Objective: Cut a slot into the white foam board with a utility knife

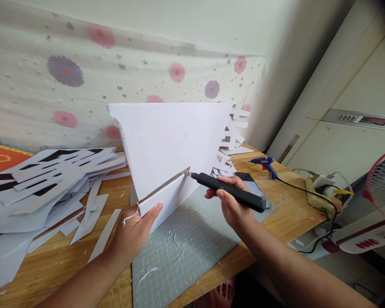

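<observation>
Foam board (167, 141) stands tilted on edge over the cutting mat (186, 248), between the two hands. Left hand (133, 233) clamps its lower edge — thumb across the front. Right hand (232, 203) is closed round a black knife (227, 191), blade lying in a slanting cut. Paper offcuts (51, 184) pile beyond the left hand; a glue gun (265, 163) lies past the right.
</observation>
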Demonstrator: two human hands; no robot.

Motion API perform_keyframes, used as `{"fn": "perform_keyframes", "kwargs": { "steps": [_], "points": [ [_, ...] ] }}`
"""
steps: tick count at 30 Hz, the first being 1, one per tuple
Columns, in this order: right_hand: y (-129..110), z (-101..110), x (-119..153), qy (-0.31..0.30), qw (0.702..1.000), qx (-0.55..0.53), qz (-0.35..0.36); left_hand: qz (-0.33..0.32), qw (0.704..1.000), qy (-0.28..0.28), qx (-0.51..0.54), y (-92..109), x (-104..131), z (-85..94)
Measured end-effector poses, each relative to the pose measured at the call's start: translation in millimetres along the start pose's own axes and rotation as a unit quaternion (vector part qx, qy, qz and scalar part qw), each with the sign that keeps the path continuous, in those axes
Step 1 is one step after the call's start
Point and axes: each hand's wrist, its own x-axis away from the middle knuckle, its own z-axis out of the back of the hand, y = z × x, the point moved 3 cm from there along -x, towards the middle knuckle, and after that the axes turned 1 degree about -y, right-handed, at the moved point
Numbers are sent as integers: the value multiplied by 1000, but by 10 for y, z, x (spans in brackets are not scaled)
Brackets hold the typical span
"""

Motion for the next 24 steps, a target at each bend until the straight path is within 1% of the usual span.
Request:
{"fn": "perform_keyframes", "kwargs": {
  "steps": [3, 6, 8, 10, 11, 13, 14, 16, 18, 20, 22, 23, 24],
  "points": [
    [-28, -30, 56, -38, 999, 7, 27, 24, 999, 14, 29, -38, -4, 21],
    [-53, -16, 99, -94, 996, 11, -7, 51, 995, 36, 83, -98, -30, 27],
    [-87, 49, 81, -102, 994, 39, -31, 66, 987, 49, 139, -105, -59, 15],
    [-162, 136, 22, -87, 989, 120, -17, 75, 974, 57, 204, -72, -94, 3],
    [-212, 172, -12, -80, 981, 178, 3, 80, 967, 59, 235, -47, -115, 2],
    [-319, 204, -62, -89, 951, 289, 57, 90, 953, 67, 283, -2, -159, 21],
    [-366, 197, -71, -108, 934, 330, 86, 96, 946, 74, 300, 11, -184, 42],
    [-426, 157, -57, -163, 898, 388, 126, 102, 936, 92, 325, 13, -239, 101],
    [-448, 113, -21, -220, 865, 427, 147, 97, 927, 116, 344, -7, -296, 170],
    [-448, 96, 1, -252, 844, 447, 154, 84, 921, 134, 356, -28, -346, 236],
    [-424, 109, -7, -253, 846, 445, 147, 73, 921, 133, 359, -33, -379, 289],
    [-394, 125, -22, -242, 857, 438, 127, 69, 922, 128, 359, -27, -390, 310],
    [-351, 143, -40, -220, 873, 423, 99, 66, 923, 123, 359, -18, -395, 328]
  ]
}}
